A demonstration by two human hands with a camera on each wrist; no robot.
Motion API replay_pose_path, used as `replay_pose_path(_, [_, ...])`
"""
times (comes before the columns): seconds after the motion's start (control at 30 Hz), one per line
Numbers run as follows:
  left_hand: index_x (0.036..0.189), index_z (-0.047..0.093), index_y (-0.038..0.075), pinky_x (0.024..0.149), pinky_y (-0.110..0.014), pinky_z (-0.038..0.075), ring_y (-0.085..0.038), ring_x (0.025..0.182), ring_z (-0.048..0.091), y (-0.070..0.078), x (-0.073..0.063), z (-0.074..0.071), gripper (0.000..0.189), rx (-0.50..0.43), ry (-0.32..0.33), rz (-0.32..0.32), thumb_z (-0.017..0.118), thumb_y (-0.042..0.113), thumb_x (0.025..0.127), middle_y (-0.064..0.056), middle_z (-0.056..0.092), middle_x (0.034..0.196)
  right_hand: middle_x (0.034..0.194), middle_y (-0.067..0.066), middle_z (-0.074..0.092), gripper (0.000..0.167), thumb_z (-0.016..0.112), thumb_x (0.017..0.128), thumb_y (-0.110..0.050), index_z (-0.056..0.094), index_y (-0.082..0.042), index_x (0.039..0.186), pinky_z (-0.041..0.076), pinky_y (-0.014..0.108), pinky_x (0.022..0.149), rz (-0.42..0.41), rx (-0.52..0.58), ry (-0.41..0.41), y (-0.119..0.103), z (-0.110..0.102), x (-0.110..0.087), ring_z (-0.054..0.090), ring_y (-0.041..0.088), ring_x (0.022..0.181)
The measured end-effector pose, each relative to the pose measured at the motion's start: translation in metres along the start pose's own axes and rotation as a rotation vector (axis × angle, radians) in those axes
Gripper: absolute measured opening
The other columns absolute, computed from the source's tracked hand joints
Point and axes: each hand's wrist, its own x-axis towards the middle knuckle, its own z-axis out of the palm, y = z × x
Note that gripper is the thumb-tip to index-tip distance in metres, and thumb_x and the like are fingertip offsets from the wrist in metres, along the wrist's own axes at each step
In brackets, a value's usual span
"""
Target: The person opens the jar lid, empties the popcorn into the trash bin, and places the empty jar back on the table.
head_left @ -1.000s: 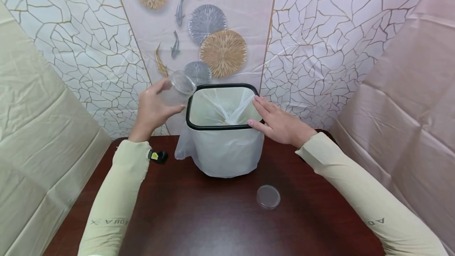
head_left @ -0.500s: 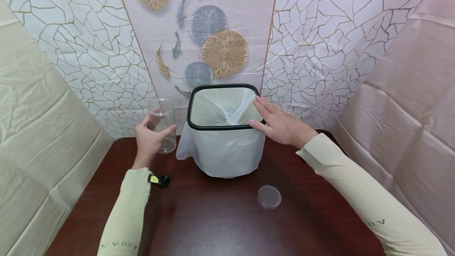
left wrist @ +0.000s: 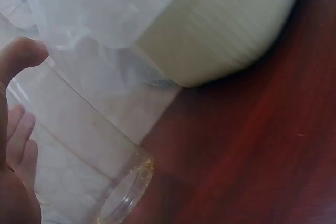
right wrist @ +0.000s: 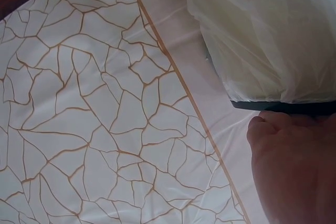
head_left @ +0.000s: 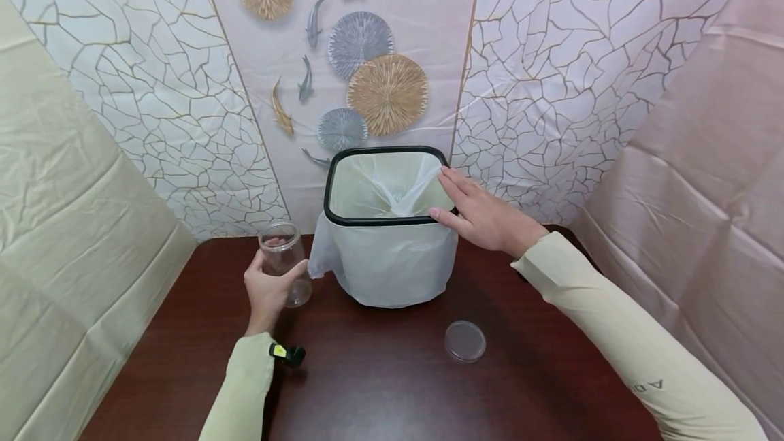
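My left hand [head_left: 267, 296] grips a clear, see-through jar [head_left: 286, 258] by its side, thumb and fingers around it. The jar stands nearly upright, mouth up, close over the table just left of the bin. Brownish bits cling near the base of the jar [left wrist: 89, 135] in the left wrist view. A pale trash bin [head_left: 392, 267] with a black rim [head_left: 386, 222] is lined with a thin white plastic bag [head_left: 321, 254]. My right hand [head_left: 486, 213] rests on the rim's right side, fingers straight. In the right wrist view its fingertips [right wrist: 273, 119] meet the black rim.
A round clear lid [head_left: 465, 342] lies flat on the dark red-brown table [head_left: 367, 380], right of and in front of the bin. Behind stands a patterned cloth backdrop [head_left: 520, 87]. Beige cloth [head_left: 79, 223] hangs at both sides.
The left hand has brought the jar from the bin's left rim down and to the left, turning it from tilted to nearly upright. The right hand and the lid have stayed put.
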Motion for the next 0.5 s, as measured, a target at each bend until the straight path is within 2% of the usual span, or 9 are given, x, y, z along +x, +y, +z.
replay_pose_path(0.1, [0.128,0.07,0.002,0.082,-0.011,0.052,0.002,0.094,0.066,0.003,-0.01,0.0,0.059,-0.006,-0.004,-0.013,0.093,0.001,0.074,0.018,0.07,0.104,0.18,0.009,0.004,0.088,0.033,0.107,-0.067,0.011,-0.009,0.17,0.018,0.056,0.133,-0.003,0.0,0.0,0.001,0.0,0.0,0.006,0.033,0.167])
replay_pose_path(0.17, [0.129,0.069,0.003,0.084,-0.011,0.052,0.002,0.097,0.067,0.005,-0.014,0.0,0.059,-0.012,-0.008,-0.016,0.093,0.0,0.074,0.008,0.074,0.111,0.18,0.009,0.004,0.088,0.033,0.107,-0.067,0.011,-0.009,0.17,0.017,0.056,0.133,-0.004,0.005,0.001,0.001,0.0,0.0,0.006,0.033,0.167])
replay_pose_path(0.33, [0.135,0.066,0.005,0.091,-0.01,0.049,0.003,0.106,0.064,-0.018,-0.014,-0.002,0.066,-0.009,-0.033,0.007,0.092,-0.001,0.075,-0.015,0.071,0.129,0.18,0.009,0.005,0.088,0.035,0.107,-0.066,0.012,-0.009,0.17,0.018,0.056,0.132,-0.001,0.026,0.01,0.0,0.002,0.0,0.006,0.033,0.167])
replay_pose_path(0.4, [0.137,0.063,0.008,0.093,-0.011,0.048,0.002,0.109,0.063,-0.028,-0.014,-0.006,0.069,0.012,-0.051,0.013,0.093,0.003,0.075,-0.012,0.07,0.131,0.18,0.009,0.005,0.087,0.035,0.107,-0.066,0.011,-0.01,0.17,0.018,0.056,0.132,0.001,0.037,0.011,-0.001,0.004,-0.001,0.006,0.032,0.167])
replay_pose_path(0.5, [0.141,0.06,0.017,0.099,-0.014,0.046,0.001,0.116,0.061,-0.031,-0.013,-0.012,0.073,0.052,-0.093,-0.004,0.095,0.012,0.077,-0.002,0.069,0.136,0.18,0.008,0.005,0.087,0.037,0.107,-0.065,0.012,-0.01,0.17,0.018,0.056,0.132,-0.01,0.062,0.026,-0.001,0.007,0.0,0.006,0.031,0.167])
